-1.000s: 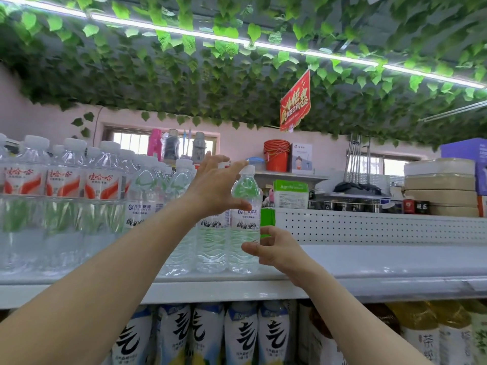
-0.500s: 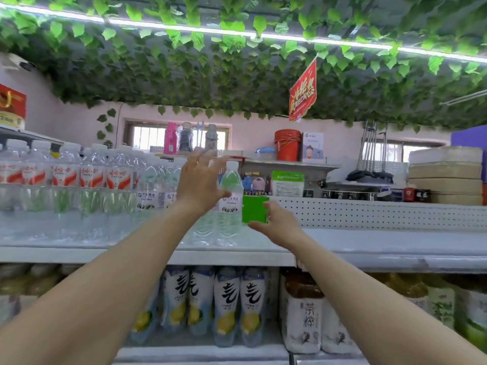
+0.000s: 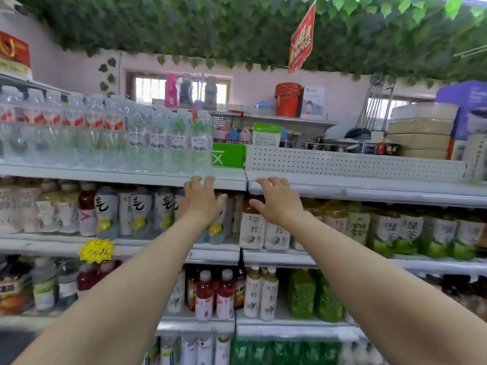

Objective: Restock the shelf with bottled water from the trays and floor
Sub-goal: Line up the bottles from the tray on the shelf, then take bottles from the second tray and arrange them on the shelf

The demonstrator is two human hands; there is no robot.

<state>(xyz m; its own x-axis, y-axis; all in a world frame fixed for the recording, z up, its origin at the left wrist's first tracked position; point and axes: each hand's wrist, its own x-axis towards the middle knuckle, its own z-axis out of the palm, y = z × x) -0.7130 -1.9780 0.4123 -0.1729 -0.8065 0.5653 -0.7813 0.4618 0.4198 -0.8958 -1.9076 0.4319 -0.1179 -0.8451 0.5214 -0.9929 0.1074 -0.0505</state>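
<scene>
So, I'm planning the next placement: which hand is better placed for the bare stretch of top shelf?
Right, probably. The right hand is open below that bare shelf; the left hand, also empty, sits under the last water bottle.

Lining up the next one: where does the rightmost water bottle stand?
The rightmost water bottle stands on the top shelf, left of centre in the head view, left of the green box and above the left hand.

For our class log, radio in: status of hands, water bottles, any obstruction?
Left hand and right hand open, holding nothing, by top shelf edge. Water bottles in row on it. Green box beside row's right end.
</scene>
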